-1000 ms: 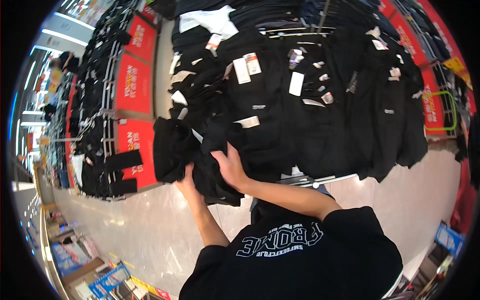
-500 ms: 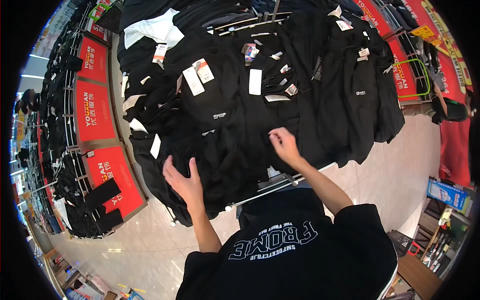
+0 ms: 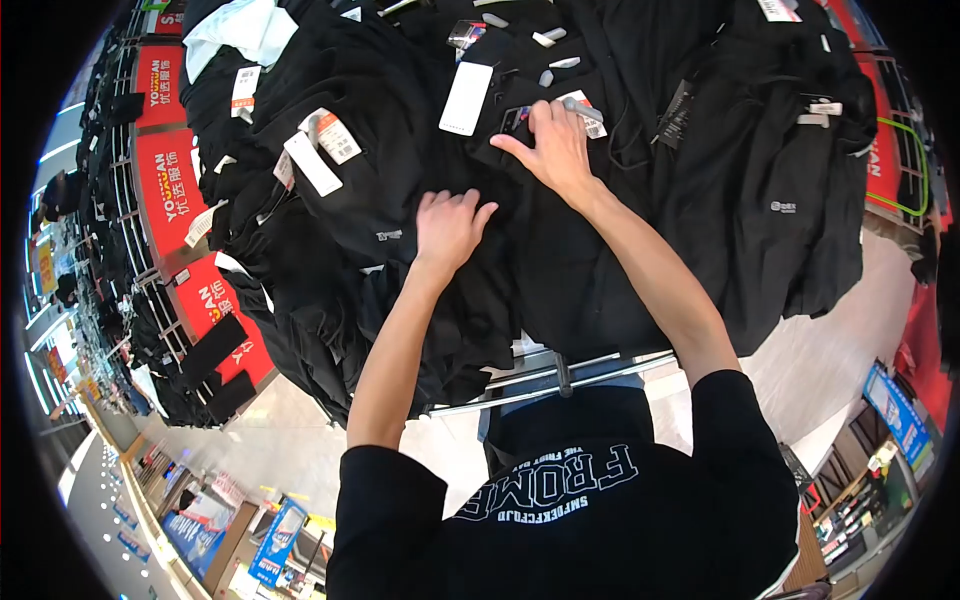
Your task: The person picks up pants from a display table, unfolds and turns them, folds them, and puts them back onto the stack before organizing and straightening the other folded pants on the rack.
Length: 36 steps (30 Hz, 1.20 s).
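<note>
Black garments with paper tags lie spread over a metal rack (image 3: pixel 560 378) in front of me. My left hand (image 3: pixel 452 228) rests on the black cloth near the middle, its fingers curled into the fabric; whether it grips any cloth is hidden. Farther forward and to the right, my right hand (image 3: pixel 556 150) lies over the garments beside an orange-and-white tag (image 3: pixel 592 120), thumb stretched out to the left. A long white tag (image 3: pixel 466 98) is just left of that hand. Another white tag (image 3: pixel 313 165) lies up and left of my left hand.
A white cloth (image 3: pixel 240 36) lies at the back left of the pile. Racks of dark clothes with red signs (image 3: pixel 168 178) stand at the left. A green frame (image 3: pixel 918 165) is at the right edge. Blue boards (image 3: pixel 278 542) and shelves stand on the floor behind.
A second ago both hands held a bunched black garment at the left; it was let go onto the pile. Both hands have since moved forward, the left one also rightward, over the garments.
</note>
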Motion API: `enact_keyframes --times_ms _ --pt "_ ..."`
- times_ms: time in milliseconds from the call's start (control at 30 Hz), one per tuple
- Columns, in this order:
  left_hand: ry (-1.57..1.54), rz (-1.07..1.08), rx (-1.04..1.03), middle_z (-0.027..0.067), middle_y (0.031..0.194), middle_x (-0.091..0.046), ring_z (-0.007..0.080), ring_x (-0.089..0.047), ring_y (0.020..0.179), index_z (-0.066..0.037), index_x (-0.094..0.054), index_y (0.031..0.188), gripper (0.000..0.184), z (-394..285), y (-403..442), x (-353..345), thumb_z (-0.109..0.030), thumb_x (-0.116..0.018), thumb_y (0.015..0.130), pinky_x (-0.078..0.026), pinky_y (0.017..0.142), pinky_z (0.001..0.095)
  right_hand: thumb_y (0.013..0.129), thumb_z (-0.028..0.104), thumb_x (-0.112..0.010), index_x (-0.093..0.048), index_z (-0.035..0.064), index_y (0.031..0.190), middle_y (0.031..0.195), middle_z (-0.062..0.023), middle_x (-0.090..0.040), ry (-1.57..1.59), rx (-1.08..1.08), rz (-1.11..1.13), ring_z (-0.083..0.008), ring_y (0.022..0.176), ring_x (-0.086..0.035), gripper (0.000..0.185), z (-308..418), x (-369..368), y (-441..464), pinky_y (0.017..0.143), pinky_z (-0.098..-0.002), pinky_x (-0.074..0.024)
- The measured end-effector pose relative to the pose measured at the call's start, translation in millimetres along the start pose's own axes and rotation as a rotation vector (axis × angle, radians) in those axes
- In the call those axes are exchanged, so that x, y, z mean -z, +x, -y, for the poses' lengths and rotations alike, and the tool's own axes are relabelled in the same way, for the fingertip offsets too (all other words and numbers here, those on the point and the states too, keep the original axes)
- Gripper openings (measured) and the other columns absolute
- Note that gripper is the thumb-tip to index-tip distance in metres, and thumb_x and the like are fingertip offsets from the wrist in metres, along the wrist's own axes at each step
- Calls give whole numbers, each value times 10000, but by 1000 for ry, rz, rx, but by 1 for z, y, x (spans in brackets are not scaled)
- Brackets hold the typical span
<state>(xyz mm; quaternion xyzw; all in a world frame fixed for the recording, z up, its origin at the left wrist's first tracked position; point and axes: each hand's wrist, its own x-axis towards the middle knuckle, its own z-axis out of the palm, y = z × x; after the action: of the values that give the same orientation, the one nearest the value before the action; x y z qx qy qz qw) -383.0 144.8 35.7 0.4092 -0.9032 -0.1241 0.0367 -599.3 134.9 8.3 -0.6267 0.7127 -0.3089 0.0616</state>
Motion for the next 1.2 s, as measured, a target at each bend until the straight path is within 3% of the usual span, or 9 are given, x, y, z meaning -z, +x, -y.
enact_keyframes --times_ms 233,400,533,667,733,867,1000,1100,1200 --pt "216 163 160 74 842 -671 274 -621 880 -113 -628 964 215 25 -25 15 -280 -692 846 -435 833 412 776 467 -787 -610 -13 978 964 -227 -647 -228 -231 124 -400 963 -628 550 25 -28 58 862 -495 -456" --pt "282 170 172 110 900 -615 281 -592 912 -101 -642 949 206 -17 -5 24 -187 -730 784 -438 839 422 761 487 -792 -623 0 947 925 -211 -668 -198 -211 139 -388 863 -673 548 23 -18 62 776 -488 -512" --pt "-498 -224 186 114 848 -580 261 -609 761 -30 -639 1002 240 -49 33 10 -130 -744 810 -501 672 360 771 486 -786 -595 -5 978 893 -193 -680 -70 -242 269 -364 860 -685 566 18 7 54 717 -457 -524" --pt "-1041 -48 682 113 920 -683 142 -633 764 31 -603 1077 352 -37 90 -25 -237 -725 884 -509 689 300 897 362 -702 -594 -11 1001 804 -128 -661 403 -130 798 -273 704 -652 402 -20 41 57 649 -355 -493" --pt "-1048 -130 723 161 931 -679 269 -670 841 102 -484 1166 696 -39 108 -54 -411 -796 813 -526 761 362 932 281 -664 -623 -12 1005 796 -121 -651 469 -11 870 -241 681 -628 305 -6 88 79 648 -339 -487" --pt "-863 -173 850 259 1045 -662 379 -667 978 108 -452 1138 771 -56 119 -72 -441 -841 762 -521 855 411 923 214 -647 -612 -18 1039 939 -161 -647 130 272 296 -324 934 -636 261 12 77 156 816 -391 -495" --pt "-1104 -269 780 298 1077 -647 437 -642 1026 132 -427 1206 768 -53 117 -86 -370 -832 790 -499 896 446 873 389 -685 -633 36 1082 1041 -134 -643 -130 514 90 -330 1035 -584 414 -21 -4 219 901 -430 -448" --pt "-1119 -232 741 271 1070 -668 403 -658 1018 116 -490 1157 691 -49 117 -75 -358 -834 789 -502 895 430 701 659 -748 -613 -8 1065 1055 -165 -666 -382 457 216 -342 1040 -616 772 -18 -22 228 914 -436 -467" --pt "-1156 -174 758 237 1090 -678 374 -662 1036 93 -512 1172 668 -46 114 -77 -359 -827 795 -501 904 419 583 753 -769 -567 -86 1161 1056 -228 -660 -447 243 463 -389 1014 -649 1039 -9 -25 248 919 -490 -494"
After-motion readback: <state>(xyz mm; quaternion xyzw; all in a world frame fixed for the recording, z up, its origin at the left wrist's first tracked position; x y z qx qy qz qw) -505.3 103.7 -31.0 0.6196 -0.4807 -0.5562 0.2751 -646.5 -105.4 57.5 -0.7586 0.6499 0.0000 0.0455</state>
